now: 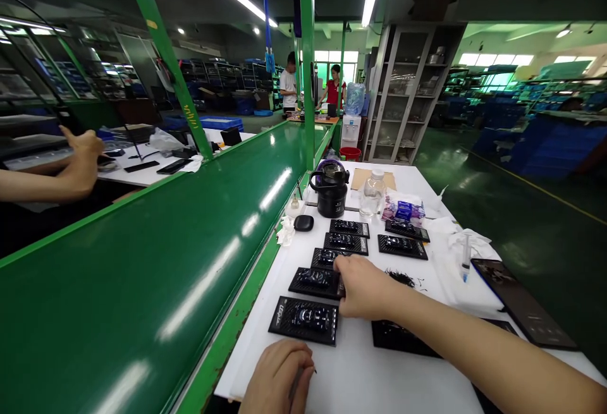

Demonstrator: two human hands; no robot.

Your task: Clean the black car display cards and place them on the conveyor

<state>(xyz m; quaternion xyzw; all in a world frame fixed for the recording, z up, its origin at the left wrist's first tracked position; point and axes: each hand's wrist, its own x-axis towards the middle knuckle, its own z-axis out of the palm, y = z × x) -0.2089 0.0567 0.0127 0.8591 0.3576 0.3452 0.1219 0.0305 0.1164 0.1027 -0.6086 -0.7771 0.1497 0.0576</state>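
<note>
My right hand point(365, 287) reaches across the white table, its fingers closed at the right end of a black base with a glossy dark model car point(313, 279) on it. Nearest the front lies another model car on a carbon-patterned base point(306, 320), with pale lettering at its left end. Below it, my left hand point(277, 376) is curled round a thin tool whose dark tip point(315, 371) sticks out; most of it is hidden by the fingers. More such cars stand behind in two rows, among them one on the right point(403, 246). Partly under my right forearm lies a black plate point(403, 338).
Small black pieces point(401, 277) lie in a pile. Behind are a black jug point(331, 189), a clear bottle point(372, 194) and a tissue pack point(404, 208). A syringe point(466, 259) and a phone point(524, 303) lie right. A green conveyor point(190, 231) runs left; another person's arm point(71, 170) is beyond it.
</note>
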